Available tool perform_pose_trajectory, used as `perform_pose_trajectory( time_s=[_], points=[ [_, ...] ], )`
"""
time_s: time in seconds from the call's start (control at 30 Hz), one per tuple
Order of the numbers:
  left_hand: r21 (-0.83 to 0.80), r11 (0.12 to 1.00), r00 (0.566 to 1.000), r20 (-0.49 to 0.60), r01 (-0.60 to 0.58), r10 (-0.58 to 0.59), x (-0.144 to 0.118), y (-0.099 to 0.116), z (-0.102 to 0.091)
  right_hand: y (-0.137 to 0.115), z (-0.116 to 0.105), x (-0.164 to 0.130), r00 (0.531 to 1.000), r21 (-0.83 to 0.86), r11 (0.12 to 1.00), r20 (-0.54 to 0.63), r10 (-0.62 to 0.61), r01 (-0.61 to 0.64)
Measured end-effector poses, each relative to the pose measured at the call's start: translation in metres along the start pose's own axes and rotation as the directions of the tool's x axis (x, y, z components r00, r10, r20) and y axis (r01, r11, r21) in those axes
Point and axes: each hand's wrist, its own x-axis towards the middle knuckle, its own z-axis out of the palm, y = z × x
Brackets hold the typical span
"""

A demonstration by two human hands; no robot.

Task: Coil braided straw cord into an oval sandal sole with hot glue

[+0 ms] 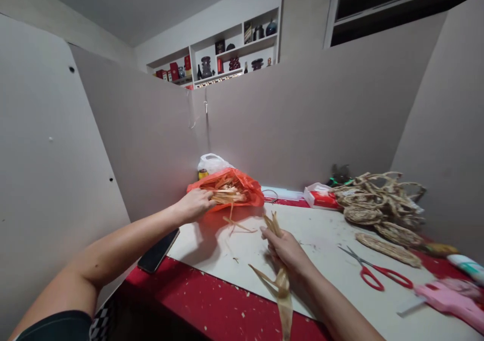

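My left hand (194, 205) reaches into an orange plastic bag (247, 185) at the back of the table and closes on a bunch of dried straw strips (227, 194) inside it. My right hand (287, 250) holds a few dried straw strips (282, 285) of its own; their tips stick up past my fingers and the long ends trail down toward the table's front edge. A couple of loose strips (236, 225) lie on the white board (328, 230) between my hands.
A black phone (158, 250) lies at the table's left edge. Red scissors (378, 271), a pink tool (449, 300), woven straw pieces (381, 205), a red-and-white packet (321, 196) and a white bag (212, 162) sit on the right and back. Grey partition walls enclose the table.
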Motion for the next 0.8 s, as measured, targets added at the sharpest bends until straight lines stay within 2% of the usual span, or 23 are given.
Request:
perform_pose_trajectory(
  time_s=[0.07, 0.13, 0.27, 0.4, 0.53, 0.6, 0.67, 0.73, 0.8],
  points=[
    [0.137, 0.979, 0.987, 0.065, -0.152, 0.145, 0.01, 0.009, -0.006, 0.001, -0.002, 0.001, 1.0, -0.003, 1.0, -0.023, 0.002, -0.002],
    [0.251, 0.933, 0.966, 0.11, -0.257, 0.236, 0.025, 0.016, -0.002, 0.002, -0.003, 0.002, 0.999, -0.006, 1.0, -0.046, 0.004, -0.004],
    [0.391, 0.843, 0.929, 0.166, -0.37, 0.331, 0.061, 0.019, 0.023, 0.002, -0.004, 0.001, 0.998, -0.023, 1.0, -0.056, 0.004, -0.006],
    [0.414, 0.801, 0.902, 0.198, -0.433, 0.385, 0.099, 0.016, 0.054, 0.004, -0.002, 0.001, 0.999, -0.081, 0.997, -0.036, 0.002, -0.005],
    [0.339, 0.808, 0.875, 0.235, -0.482, 0.423, 0.129, 0.012, 0.077, 0.007, 0.0, 0.002, 0.999, -0.154, 0.988, -0.023, -0.029, 0.025],
    [0.285, 0.835, 0.877, 0.255, -0.47, 0.407, 0.137, 0.009, 0.084, 0.009, 0.0, 0.002, 0.998, -0.188, 0.981, -0.028, -0.056, 0.05],
    [0.231, 0.882, 0.899, 0.263, -0.411, 0.35, 0.141, 0.004, 0.088, 0.01, 0.0, 0.004, 0.995, -0.217, 0.973, -0.046, -0.087, 0.075],
    [0.183, 0.941, 0.944, 0.226, -0.285, 0.242, 0.143, -0.005, 0.091, 0.01, -0.002, 0.008, 0.991, -0.243, 0.966, -0.069, -0.111, 0.091],
    [0.124, 0.989, 0.989, 0.134, -0.086, 0.069, 0.144, -0.015, 0.094, 0.011, -0.004, 0.012, 0.988, -0.267, 0.959, -0.088, -0.125, 0.098]
  ],
)
